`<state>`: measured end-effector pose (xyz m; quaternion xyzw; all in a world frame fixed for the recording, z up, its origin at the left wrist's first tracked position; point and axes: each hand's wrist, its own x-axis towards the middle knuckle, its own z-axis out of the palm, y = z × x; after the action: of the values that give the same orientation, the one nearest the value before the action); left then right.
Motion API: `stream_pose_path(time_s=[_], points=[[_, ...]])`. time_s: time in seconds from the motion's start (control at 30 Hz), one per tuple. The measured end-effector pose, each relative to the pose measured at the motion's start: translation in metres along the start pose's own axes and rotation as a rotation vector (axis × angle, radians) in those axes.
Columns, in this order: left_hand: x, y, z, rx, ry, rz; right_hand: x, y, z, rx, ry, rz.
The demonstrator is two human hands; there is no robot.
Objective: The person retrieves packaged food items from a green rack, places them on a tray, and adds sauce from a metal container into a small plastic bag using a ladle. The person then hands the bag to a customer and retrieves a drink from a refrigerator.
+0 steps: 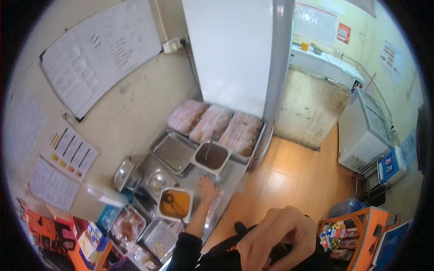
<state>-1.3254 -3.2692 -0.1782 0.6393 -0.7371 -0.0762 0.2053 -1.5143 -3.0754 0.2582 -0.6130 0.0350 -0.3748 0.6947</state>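
Note:
My left hand [208, 186] reaches over the steel table with its fingers spread, beside a small shiny item at its fingertips that is too blurred to name. Just beyond it stands a square steel pan of brown sauce [217, 162] with a ladle in it. To its left is a steel pan of orange sauce [184, 203], also with a ladle. Close to the camera, my right hand [276, 237] is raised in front of my body with its fingers curled; whether anything is inside them cannot be told.
Packed bags [212, 122] fill a tray at the table's back. Around the pans are an empty steel tray [173, 152], a round lid [159, 180] and a pan of bagged food [125, 227]. A chest freezer [359, 135] and an orange shelf [369, 233] stand right.

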Motion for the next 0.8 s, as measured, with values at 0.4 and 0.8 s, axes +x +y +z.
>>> stream_pose_path(time_s=[0.4, 0.8], points=[[0.026, -0.038, 0.055, -0.031, -0.152, -0.133, -0.147, 0.242, -0.237, -0.680, 0.595, 0.321], [-0.034, -0.026, 0.022, -0.540, -0.002, -0.094, -0.161, 0.269, -0.228, -1.224, 0.530, 0.548]])
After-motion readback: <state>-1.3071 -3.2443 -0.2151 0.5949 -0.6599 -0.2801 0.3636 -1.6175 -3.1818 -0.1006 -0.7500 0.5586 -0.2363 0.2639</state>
